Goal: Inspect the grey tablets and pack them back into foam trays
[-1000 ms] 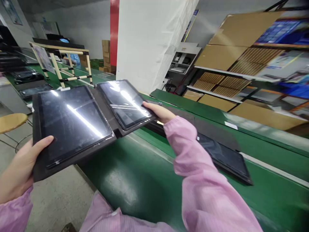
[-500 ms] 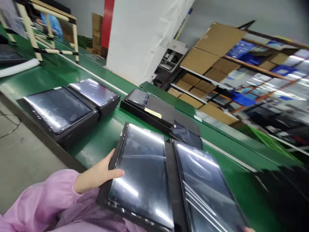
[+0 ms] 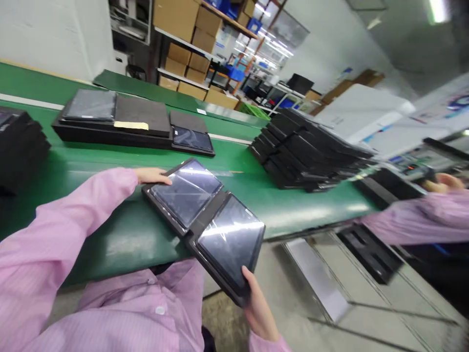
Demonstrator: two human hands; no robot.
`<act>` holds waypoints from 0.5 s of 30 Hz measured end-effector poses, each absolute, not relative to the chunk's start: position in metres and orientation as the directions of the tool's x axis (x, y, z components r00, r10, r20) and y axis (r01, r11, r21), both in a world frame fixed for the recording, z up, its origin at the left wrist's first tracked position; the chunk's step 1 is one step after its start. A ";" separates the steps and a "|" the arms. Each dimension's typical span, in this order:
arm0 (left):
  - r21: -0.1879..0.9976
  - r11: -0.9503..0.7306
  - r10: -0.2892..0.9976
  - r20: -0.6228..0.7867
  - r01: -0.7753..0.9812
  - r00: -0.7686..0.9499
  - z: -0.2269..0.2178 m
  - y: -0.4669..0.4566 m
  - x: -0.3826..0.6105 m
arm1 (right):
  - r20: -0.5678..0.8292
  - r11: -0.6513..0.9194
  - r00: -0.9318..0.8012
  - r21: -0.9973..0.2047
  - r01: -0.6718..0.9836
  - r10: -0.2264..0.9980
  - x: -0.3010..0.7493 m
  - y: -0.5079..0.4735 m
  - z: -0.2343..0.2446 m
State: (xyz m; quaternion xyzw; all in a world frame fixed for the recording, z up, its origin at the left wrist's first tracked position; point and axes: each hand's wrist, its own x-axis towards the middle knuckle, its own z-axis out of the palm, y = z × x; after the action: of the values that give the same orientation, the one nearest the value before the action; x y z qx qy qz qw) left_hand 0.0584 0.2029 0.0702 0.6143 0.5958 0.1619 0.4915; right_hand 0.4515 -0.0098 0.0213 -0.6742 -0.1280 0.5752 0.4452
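Between my two hands is a black foam tray (image 3: 207,213) bearing two flat glossy screen panels side by side. My left hand (image 3: 153,175) grips its far left edge, thumb over the left screen panel (image 3: 188,189). At the near right end my right hand (image 3: 255,298) clasps the tray, its thumb on the right screen panel (image 3: 234,237). The tray is tilted, partly over the green belt's front edge and partly over the floor. My fingers underneath are hidden.
Behind lies a long black foam tray (image 3: 142,115) with a yellow strip. A leaning stack of black trays (image 3: 300,146) stands right on the green belt (image 3: 146,244); another stack (image 3: 22,151) is left. At right, a co-worker's hand (image 3: 445,183) is near black trays, above a metal frame (image 3: 318,278).
My view has swung to the right. The tray with two panels, held in both hands, has turned and is now partly beyond the belt edge. The right-hand stack and co-worker have come into view.
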 end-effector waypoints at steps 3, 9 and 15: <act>0.715 0.128 0.957 -0.271 0.687 0.103 0.078 0.236 0.073 | -0.645 -0.499 0.341 -0.755 -0.425 0.684 0.412 -0.025 0.018; 0.513 -0.070 0.997 0.025 0.856 0.067 0.061 0.182 0.064 | -0.627 -0.558 -0.043 -0.657 -0.508 0.777 0.315 -0.040 0.017; 0.656 0.142 0.990 -0.108 0.741 -0.094 0.055 0.082 0.014 | -0.667 -0.760 -0.402 -0.412 -0.502 0.627 0.224 -0.036 0.028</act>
State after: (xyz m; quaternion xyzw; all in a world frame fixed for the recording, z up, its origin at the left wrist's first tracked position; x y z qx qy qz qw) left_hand 0.0142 0.0817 0.0548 0.6147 0.7041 0.2265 0.2742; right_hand 0.2245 -0.0356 0.0282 -0.4294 -0.0730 0.8341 0.3384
